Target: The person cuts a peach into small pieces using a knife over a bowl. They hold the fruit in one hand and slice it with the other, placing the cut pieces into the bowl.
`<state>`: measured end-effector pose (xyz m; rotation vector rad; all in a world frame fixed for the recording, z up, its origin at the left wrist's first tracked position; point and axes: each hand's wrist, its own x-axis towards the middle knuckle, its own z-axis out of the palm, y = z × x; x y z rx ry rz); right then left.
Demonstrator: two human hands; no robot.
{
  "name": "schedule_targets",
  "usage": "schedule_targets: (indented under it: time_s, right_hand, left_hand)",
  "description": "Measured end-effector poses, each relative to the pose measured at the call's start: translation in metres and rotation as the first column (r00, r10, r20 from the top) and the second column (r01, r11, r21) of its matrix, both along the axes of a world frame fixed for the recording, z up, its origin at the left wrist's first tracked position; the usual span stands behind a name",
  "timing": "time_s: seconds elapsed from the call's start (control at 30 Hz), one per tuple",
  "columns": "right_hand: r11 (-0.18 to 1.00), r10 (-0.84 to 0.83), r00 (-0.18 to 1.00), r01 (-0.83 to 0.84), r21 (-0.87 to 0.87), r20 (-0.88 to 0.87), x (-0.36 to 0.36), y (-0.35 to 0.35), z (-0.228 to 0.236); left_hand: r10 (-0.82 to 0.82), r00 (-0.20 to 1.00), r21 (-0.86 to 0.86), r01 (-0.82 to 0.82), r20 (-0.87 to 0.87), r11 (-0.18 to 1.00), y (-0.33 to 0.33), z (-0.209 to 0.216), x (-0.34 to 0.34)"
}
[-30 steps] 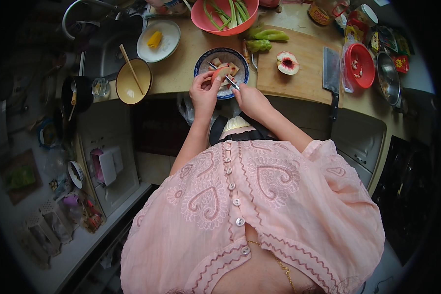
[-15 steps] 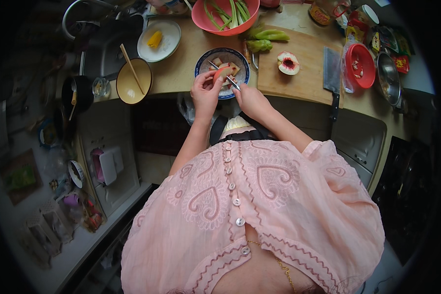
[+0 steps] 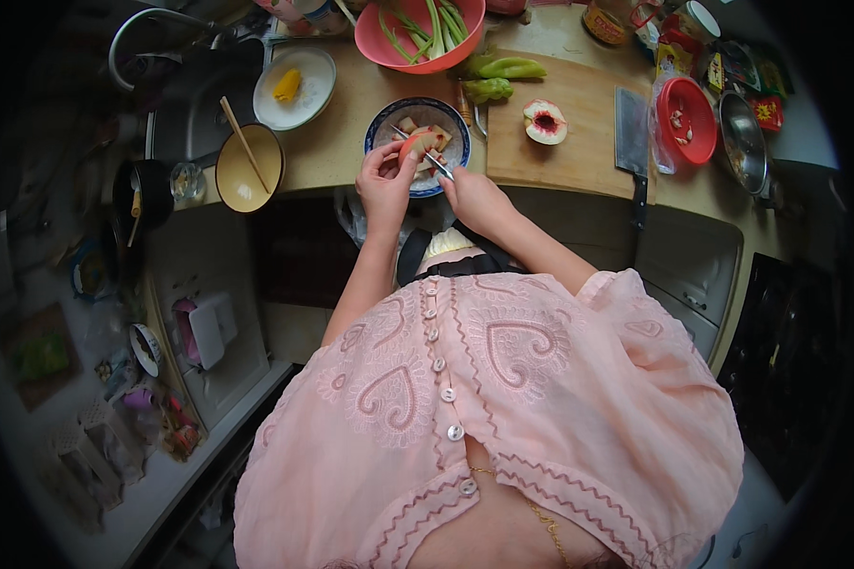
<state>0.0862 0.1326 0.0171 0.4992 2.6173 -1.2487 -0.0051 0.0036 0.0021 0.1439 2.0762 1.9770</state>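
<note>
Over a blue-rimmed bowl [image 3: 465,135], my left hand [image 3: 384,196] pinches a red-skinned peach piece [image 3: 411,145] with pale flesh. My right hand [image 3: 478,202] is closed around a small knife [image 3: 439,167], whose blade lies against the piece, its tip showing on the far side. Cut chunks of the same fruit lie in the bowl beneath. A peach half [image 3: 546,122] with a dark red hollow rests cut side up on the wooden cutting board [image 3: 512,161] to the right. How deep the blade sits in the piece is hidden by my fingers.
A cleaver [image 3: 631,130] lies at the board's right edge, handle past the counter. Green peppers [image 3: 511,68] sit behind, near a pink bowl [image 3: 404,60] of green stalks. At left are a yellow bowl [image 3: 241,192] with chopsticks and a white plate [image 3: 311,116]; a red basket [image 3: 700,114] stands right.
The whole view has shifted slightly, so the counter appears a little further left. Both hands stay over the bowl, with the knife still against the peach piece.
</note>
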Motion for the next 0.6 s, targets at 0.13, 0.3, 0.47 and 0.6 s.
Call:
schedule_targets:
  time_s: [0.13,0.3,0.47,0.6]
  right_hand:
    - [1.0,0.011,1.0,-0.011,0.005,0.019,-0.004,0.0035,0.002]
    - [1.0,-0.02,1.0,0.02,-0.001,0.017,-0.0059,0.0037,0.0022]
    - [1.0,-0.013,1.0,0.013,0.024,-0.008,0.0011,-0.0002,-0.0061]
    - [0.999,-0.003,1.0,0.003,0.044,0.009,-0.0077,0.0072,-0.0044]
  left_hand:
    - [0.023,0.997,0.039,-0.027,0.078,0.999,0.0005,-0.002,-0.0032]
    - [-0.036,0.995,0.034,0.039,-0.088,0.999,0.0054,-0.004,0.0002]
    - [-0.014,1.0,0.028,0.013,0.008,1.0,0.0015,-0.0062,-0.0058]
    - [-0.042,0.999,0.018,0.043,-0.028,0.999,0.0058,-0.0093,-0.003]
